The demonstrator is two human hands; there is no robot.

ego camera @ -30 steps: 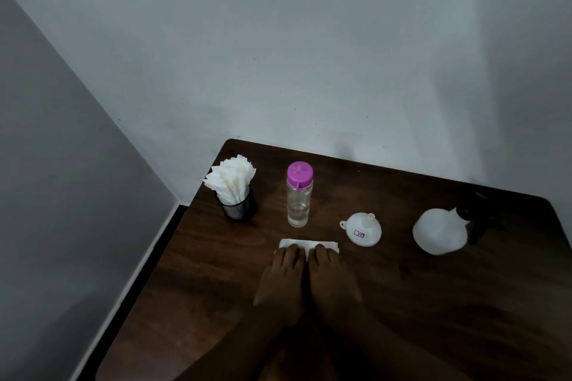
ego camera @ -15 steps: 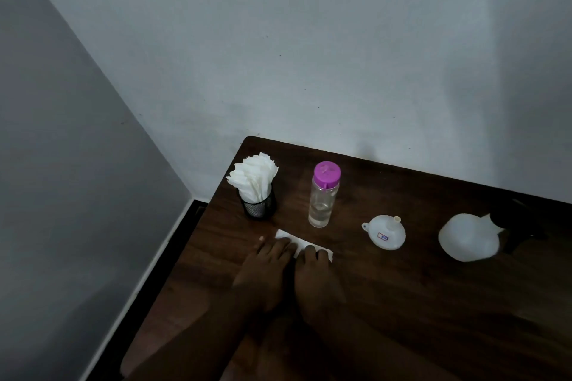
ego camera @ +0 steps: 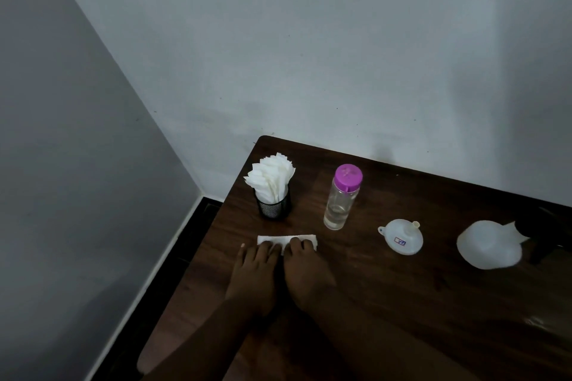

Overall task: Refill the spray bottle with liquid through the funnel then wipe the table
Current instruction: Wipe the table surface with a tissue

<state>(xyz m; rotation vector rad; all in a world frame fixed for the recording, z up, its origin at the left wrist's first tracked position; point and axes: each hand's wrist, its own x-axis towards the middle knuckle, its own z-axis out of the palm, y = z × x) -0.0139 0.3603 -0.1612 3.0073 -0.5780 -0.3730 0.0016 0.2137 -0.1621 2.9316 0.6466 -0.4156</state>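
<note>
A folded white tissue (ego camera: 274, 239) lies flat on the dark wooden table (ego camera: 387, 294). My left hand (ego camera: 253, 272) and my right hand (ego camera: 305, 269) lie side by side with straight fingers pressing on its near edge. Behind the tissue stands a clear bottle (ego camera: 340, 199) with a purple cap and a little liquid at the bottom. A white funnel (ego camera: 401, 237) lies upside down to its right. The white spray bottle (ego camera: 489, 244) with a black spray head sits at the far right, partly in shadow.
A black mesh cup (ego camera: 274, 207) stuffed with white tissues stands near the table's left rear corner. The table's left edge runs close to my left hand, with dark floor (ego camera: 192, 244) and a grey wall beyond. A white wall backs the table.
Both hands slid the tissue leftward across the table, from in front of the bottle toward the mesh cup. The view also swung left, shifting everything right in frame.
</note>
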